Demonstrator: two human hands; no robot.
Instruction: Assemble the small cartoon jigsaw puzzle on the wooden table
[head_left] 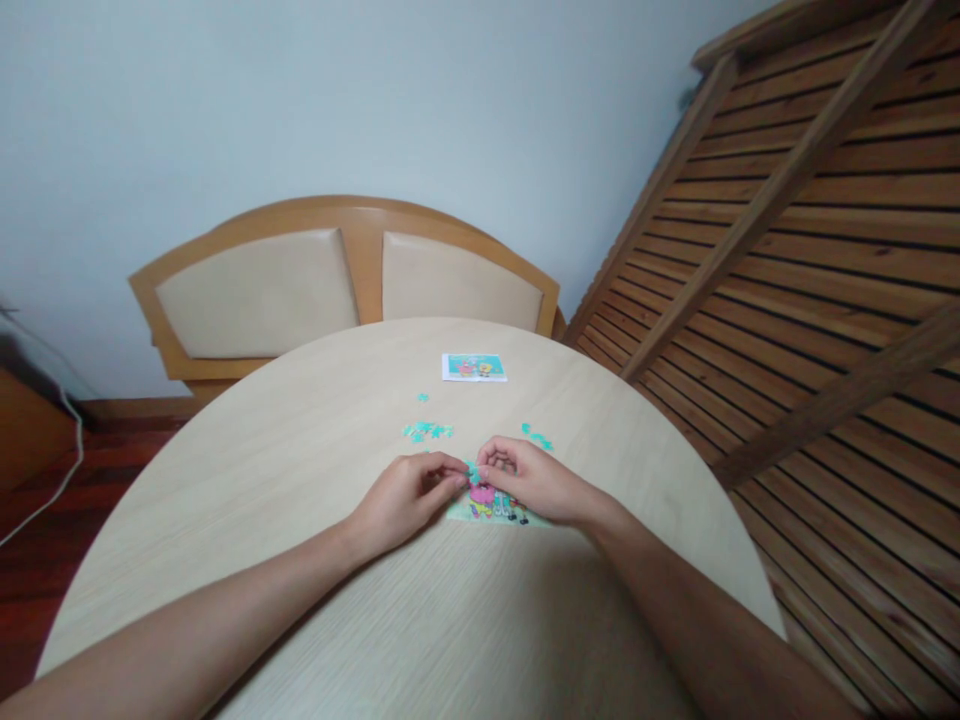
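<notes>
A partly joined jigsaw puzzle [487, 508] with pink, yellow and green cartoon figures lies on the table in front of me. At its upper left edge is a teal puzzle piece [473, 472], with the fingertips of both hands on it. My left hand [405, 495] pinches from the left, thumb and forefinger closed. From the right, my right hand [534, 480] pinches at the same piece with its other fingers curled, covering part of the puzzle's right side.
Loose teal pieces form a pile [427, 431] on the left and a smaller group [536, 437] on the right. One single piece [423, 397] lies farther back. Behind is a picture card [475, 368] on the round table [337, 400]. A padded headboard [360, 260] and wooden slats [787, 250] stand beyond.
</notes>
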